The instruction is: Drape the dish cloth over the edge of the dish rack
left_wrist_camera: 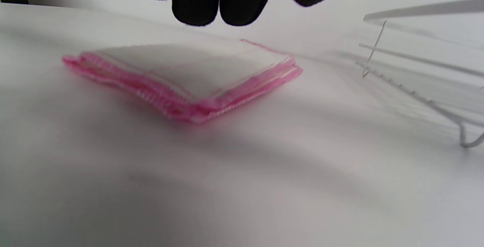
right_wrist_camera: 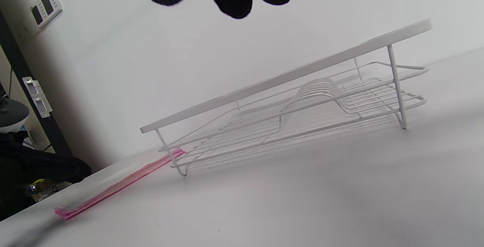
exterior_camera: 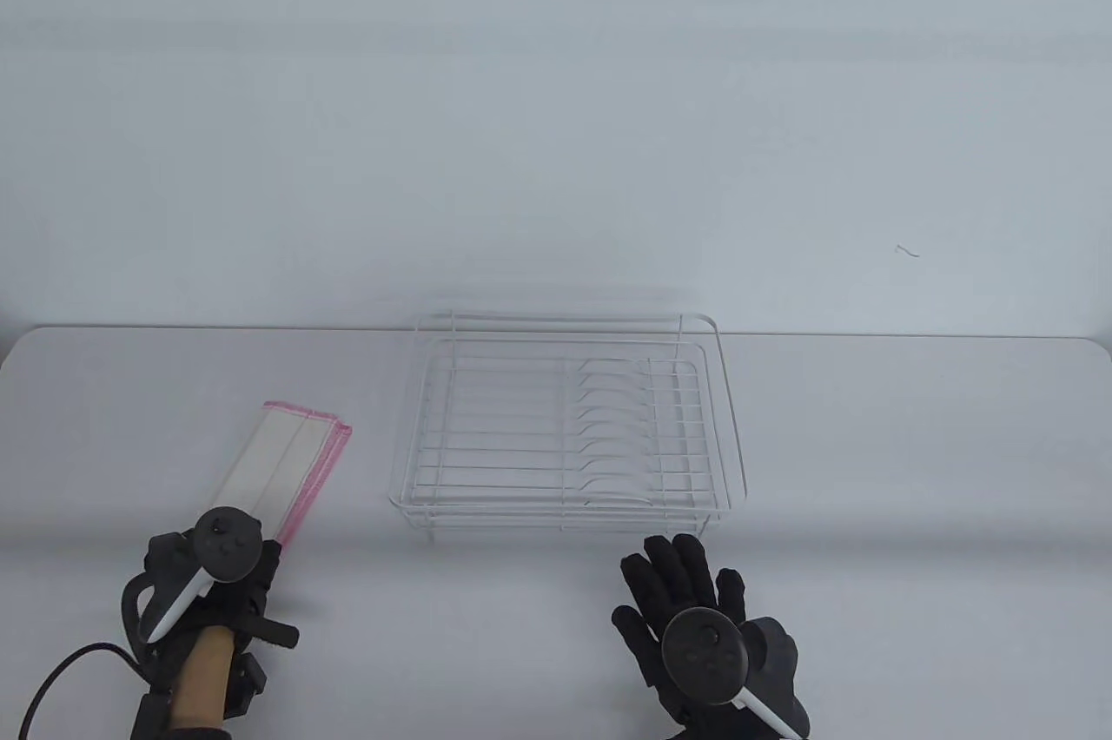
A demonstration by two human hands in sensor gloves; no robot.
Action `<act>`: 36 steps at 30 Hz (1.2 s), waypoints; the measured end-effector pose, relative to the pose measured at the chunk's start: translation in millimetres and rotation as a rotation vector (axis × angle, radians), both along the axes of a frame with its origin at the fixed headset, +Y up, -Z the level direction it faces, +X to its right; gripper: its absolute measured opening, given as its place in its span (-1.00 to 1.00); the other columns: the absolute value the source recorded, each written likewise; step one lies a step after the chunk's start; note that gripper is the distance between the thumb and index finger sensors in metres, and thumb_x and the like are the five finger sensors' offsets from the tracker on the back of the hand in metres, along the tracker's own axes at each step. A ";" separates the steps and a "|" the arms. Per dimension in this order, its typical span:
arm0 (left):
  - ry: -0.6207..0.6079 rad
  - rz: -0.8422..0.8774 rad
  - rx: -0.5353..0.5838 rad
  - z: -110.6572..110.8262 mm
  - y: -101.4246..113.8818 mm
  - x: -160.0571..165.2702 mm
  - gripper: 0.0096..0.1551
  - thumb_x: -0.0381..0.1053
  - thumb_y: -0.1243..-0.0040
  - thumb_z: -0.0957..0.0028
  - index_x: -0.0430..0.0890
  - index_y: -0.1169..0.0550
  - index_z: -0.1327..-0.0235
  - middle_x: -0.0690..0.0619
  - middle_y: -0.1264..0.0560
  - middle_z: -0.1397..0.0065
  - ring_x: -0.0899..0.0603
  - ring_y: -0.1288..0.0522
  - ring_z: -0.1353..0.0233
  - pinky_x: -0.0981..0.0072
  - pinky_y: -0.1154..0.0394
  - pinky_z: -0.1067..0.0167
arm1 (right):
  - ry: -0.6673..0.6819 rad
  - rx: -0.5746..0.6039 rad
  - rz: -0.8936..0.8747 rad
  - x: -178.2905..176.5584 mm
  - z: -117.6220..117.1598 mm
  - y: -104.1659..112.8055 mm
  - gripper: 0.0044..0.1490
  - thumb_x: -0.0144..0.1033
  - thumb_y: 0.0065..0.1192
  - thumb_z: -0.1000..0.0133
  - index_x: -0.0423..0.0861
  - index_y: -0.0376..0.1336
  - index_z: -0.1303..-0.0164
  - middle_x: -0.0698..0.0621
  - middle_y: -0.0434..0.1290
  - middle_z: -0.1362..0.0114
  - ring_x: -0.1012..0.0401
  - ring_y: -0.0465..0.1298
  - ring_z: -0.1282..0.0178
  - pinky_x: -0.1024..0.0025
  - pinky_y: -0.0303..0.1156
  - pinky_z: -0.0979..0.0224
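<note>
Two gloved hands sit along the near edge of the surface, neither holding anything. The folded white dish cloth with pink stitched edging (exterior_camera: 291, 462) lies flat on the left part of the surface, its long axis running from the near-left toward the far-right, well apart from the white wire dish rack (exterior_camera: 569, 419) at the centre. The left hand (exterior_camera: 213, 575) is at the cloth's near end, fingers loosely curled just above it in the left wrist view; actual contact cannot be confirmed. The right hand (exterior_camera: 704, 627) lies spread, palm down, just before the rack's near edge. Judgement: the left hand is nearer and best placed to lift the cloth rightward to the rack's left edge.
</note>
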State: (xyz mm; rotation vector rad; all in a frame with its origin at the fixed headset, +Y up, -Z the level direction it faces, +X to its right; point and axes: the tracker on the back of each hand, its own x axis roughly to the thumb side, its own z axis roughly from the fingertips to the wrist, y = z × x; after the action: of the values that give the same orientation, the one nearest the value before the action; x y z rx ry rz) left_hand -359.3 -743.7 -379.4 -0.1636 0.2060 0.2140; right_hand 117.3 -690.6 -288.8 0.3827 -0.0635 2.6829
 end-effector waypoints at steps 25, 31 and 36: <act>0.144 -0.026 0.013 -11.9 -29.1 -18.9 -0.48 -0.05 -0.06 -0.26 -0.22 -0.46 -0.43 -0.31 -0.36 -0.50 -0.42 -0.34 -0.44 -0.42 -0.15 -0.38 | -0.025 -0.103 -0.025 9.2 -3.8 -9.4 -0.29 -0.05 -0.15 -0.39 -0.13 -0.01 -0.70 -0.19 -0.10 -0.81 -0.16 -0.18 -0.81 -0.40 -0.30 -0.56; 0.070 -0.228 -0.071 -17.0 -31.9 -4.7 -0.41 -0.08 -0.17 -0.21 -0.23 -0.38 -0.47 -0.33 -0.32 -0.52 -0.39 -0.36 -0.43 -0.35 -0.18 -0.41 | -0.009 -0.120 -0.026 7.3 -3.6 -9.8 -0.29 -0.05 -0.15 -0.39 -0.13 -0.02 -0.70 -0.19 -0.10 -0.81 -0.16 -0.18 -0.81 -0.40 -0.30 -0.56; 0.092 -0.307 0.012 -20.0 -23.3 -1.4 -0.58 -0.13 -0.19 -0.18 -0.17 -0.58 -0.27 -0.25 -0.51 -0.40 -0.29 -0.56 -0.31 -0.24 -0.34 -0.37 | -0.001 -0.127 -0.029 6.7 -3.6 -10.5 -0.29 -0.05 -0.15 -0.39 -0.13 -0.01 -0.70 -0.19 -0.10 -0.81 -0.16 -0.17 -0.81 -0.40 -0.30 -0.56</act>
State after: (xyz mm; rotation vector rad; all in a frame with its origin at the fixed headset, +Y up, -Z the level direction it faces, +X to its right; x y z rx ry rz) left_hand -360.6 -767.0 -399.4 -0.1080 0.3182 -0.0824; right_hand 124.1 -701.0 -292.4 0.3380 0.1001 2.6413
